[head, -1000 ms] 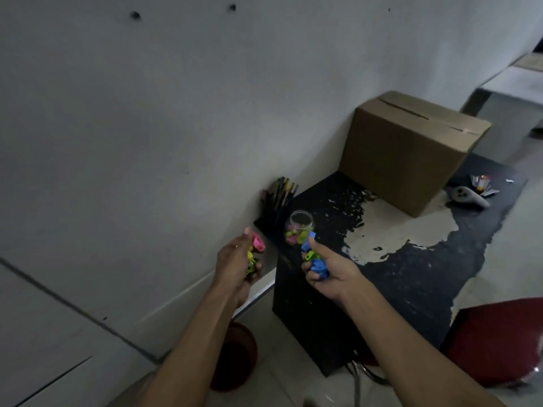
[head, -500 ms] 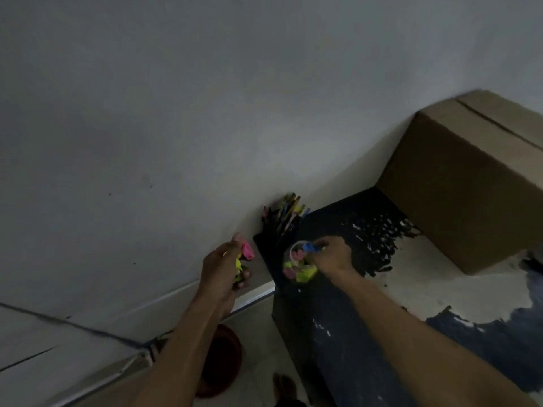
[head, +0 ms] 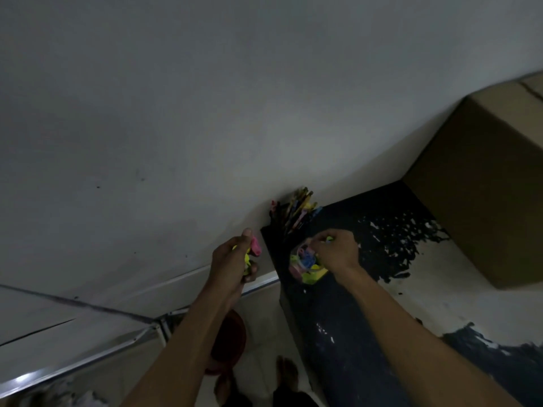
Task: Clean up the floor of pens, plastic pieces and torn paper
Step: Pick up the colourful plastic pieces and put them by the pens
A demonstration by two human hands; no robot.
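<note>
A small clear jar stands at the near left corner of the worn black table; pink, blue and yellow plastic pieces fill it. My right hand is over the jar's mouth, fingers curled, with a yellow piece showing at the fingertips. My left hand hovers left of the table edge and grips a bunch of pink and yellow plastic pieces. A dark holder of pens stands behind the jar against the wall.
A closed cardboard box sits on the table at the right. A red-brown round bin stands on the floor below my left arm. My bare feet are beside the table's side. The wall rises close ahead.
My right hand went from in front of me, holding blue and green pieces, to the jar's mouth; blue pieces now lie in the jar. The view moved closer. My left hand kept its pieces.
</note>
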